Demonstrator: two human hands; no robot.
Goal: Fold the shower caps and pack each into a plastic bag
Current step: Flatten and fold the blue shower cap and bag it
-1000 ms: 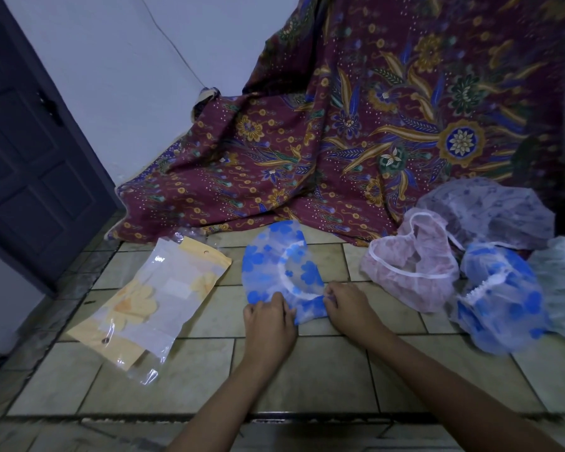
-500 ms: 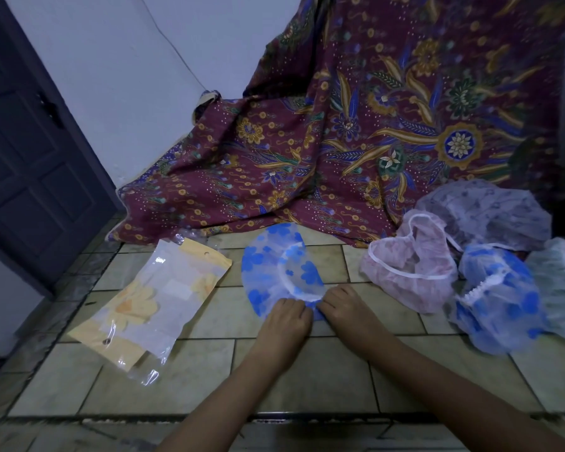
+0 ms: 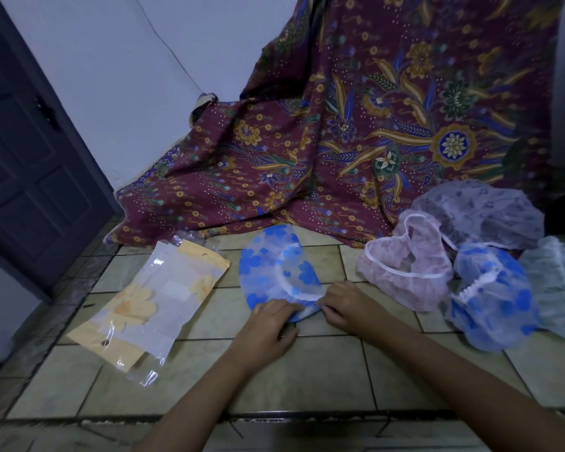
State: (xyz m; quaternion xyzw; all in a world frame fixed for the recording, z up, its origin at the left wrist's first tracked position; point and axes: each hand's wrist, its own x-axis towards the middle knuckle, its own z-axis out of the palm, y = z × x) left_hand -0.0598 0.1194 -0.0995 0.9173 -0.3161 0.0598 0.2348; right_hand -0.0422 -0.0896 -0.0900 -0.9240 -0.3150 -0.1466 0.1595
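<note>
head view, one frame.

item: blue-flowered shower cap (image 3: 276, 272), centre of the frame, lying flat on the tiled floor (image 3: 307, 380); its near edge is gathered under both hands, probably to start a fold.

item: left hand (image 3: 268, 331), lower centre, fingers curled and pinched shut on the cap's near edge.

item: right hand (image 3: 346, 305), just right of the left hand, nearly touching it, fingertips likewise pinched on the same edge; the two hands sit together so the hem can be drawn in evenly.

item: plastic bags (image 3: 150, 308), a small pile with yellow flower print, left of centre, lying flat, apart from the cap; seemingly kept within reach for packing.

item: unfolded caps waiting at the right: pink cap (image 3: 405, 272), second blue cap (image 3: 493, 298), grey-lilac cap (image 3: 480, 213) behind, pale green cap (image 3: 555, 282) at the right edge.

item: maroon batik cloth (image 3: 372, 125), draped over the upper right; dark door (image 3: 30, 158) at the left.
</note>
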